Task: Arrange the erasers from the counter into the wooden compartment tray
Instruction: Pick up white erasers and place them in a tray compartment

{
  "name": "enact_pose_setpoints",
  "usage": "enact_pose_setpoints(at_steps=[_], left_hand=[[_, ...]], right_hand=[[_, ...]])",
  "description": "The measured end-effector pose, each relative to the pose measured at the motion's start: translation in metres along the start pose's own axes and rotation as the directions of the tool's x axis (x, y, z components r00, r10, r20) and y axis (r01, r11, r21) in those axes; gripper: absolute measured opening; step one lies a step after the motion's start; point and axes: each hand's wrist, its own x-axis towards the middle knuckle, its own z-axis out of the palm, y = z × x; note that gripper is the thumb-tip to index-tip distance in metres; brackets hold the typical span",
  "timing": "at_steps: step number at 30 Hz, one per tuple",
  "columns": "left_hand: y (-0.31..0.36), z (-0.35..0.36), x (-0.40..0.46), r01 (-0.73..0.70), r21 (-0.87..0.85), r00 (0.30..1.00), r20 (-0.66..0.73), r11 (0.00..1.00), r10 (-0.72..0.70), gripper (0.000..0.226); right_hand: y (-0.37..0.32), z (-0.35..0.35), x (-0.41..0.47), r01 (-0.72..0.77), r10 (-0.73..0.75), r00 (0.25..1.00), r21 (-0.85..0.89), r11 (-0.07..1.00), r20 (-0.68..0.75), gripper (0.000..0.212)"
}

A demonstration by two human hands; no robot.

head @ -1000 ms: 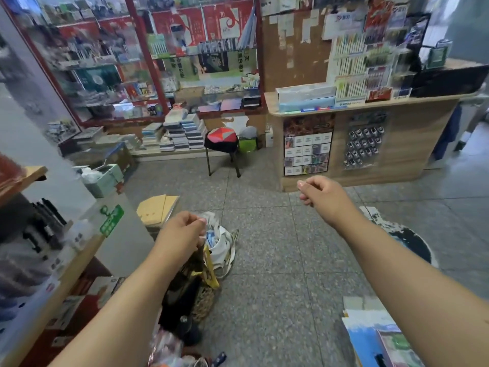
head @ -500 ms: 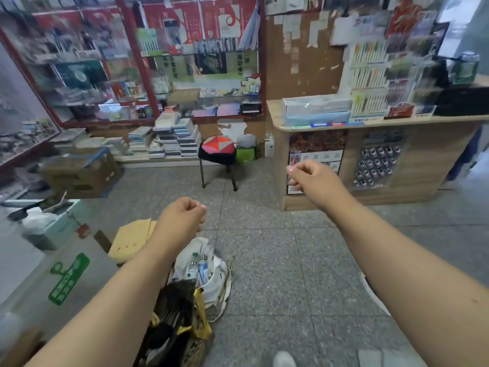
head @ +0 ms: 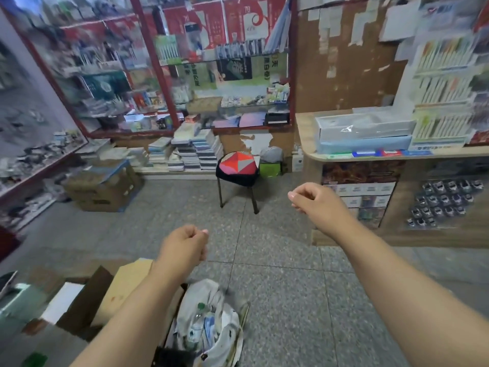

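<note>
Task progress: nothing visibly done. No erasers and no wooden compartment tray can be made out here, so you can't confirm a single piece placed; treat the whole job as still ahead. If the erasers sit on the desk [head: 307, 139] at upper right, they're too small or blurred to tell among the boxes [head: 365, 128] and pen racks [head: 444, 83] there.

Your left hand [head: 185, 247] is out in front over the floor [head: 277, 274], fingers curled in, thumb on top. Looks like it holds nothing, but the palm is hidden. Your right hand [head: 315, 202] is raised nearer the desk front, fingers curled loosely, thumb meeting the forefinger; nothing seen in it either.

Room: open tiled floor ahead between you and the desk, good path. Watch the stool [head: 236, 168] standing mid-floor just left of the desk corner. Below your left arm a white bag of rubbish [head: 211, 313] and flattened cardboard [head: 124, 287] crowd the floor near you. Left side has a cardboard box [head: 103, 186] and a low shelf [head: 39, 165]. The desk's rounded corner edge juts toward the stool; approach from its front face, I'd judge.
</note>
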Motion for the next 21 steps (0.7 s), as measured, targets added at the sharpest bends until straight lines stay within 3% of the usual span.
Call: enact_pose_setpoints(at_steps=[12, 21], left_hand=[[0.04, 0.026, 0.228, -0.028, -0.1, 1.0, -0.014, 0.995, 0.026, 0.029], [0.084, 0.003, 0.409, -0.029, -0.029, 0.998, -0.063, 0.999, 0.027, 0.026]], right_hand=[[-0.006, 0.047, 0.237, 0.078, -0.073, 0.996, -0.091, 0.993, 0.055, 0.022], [-0.044, 0.104, 0.425, 0.107, -0.098, 0.988, -0.073, 0.992, 0.118, 0.026]])
